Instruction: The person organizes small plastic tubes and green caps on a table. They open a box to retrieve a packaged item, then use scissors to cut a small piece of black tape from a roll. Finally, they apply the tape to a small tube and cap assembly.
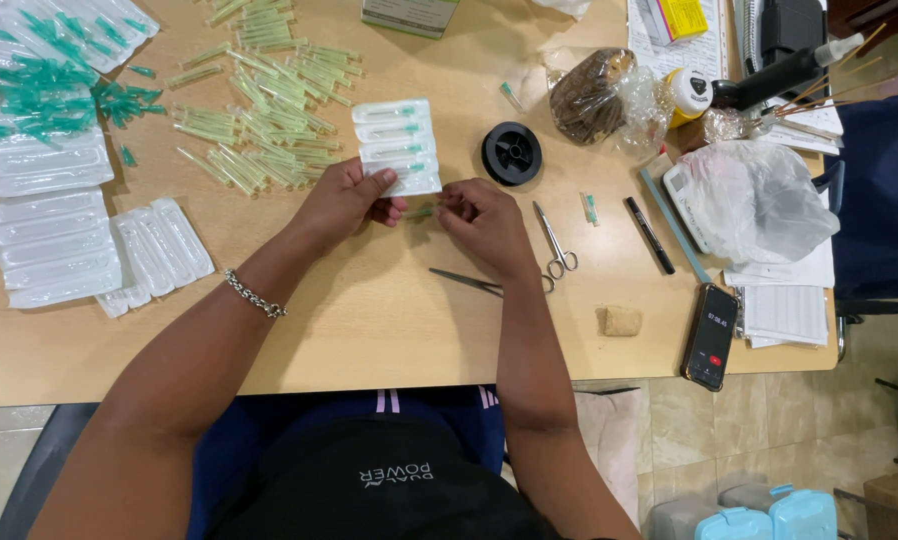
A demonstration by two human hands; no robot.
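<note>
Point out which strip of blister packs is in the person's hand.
It is the short strip of blister packs at the table's middle, pinched at its near end by the left hand. The other strips lie untouched at the table's left side.

— How many hands are at it?
— Two, a left hand [344,200] and a right hand [484,222], both on one blister strip [399,145] of five pockets.
— Tools on the table [369,330]?
— One pair of scissors [555,243], one pair of tweezers [472,281], one black pen [650,235], one black spool [512,153].
— Phones?
— One phone [710,336].
— And the capped needles?
— One green heap [269,100] and one teal heap [54,75], both too many to count.
</note>
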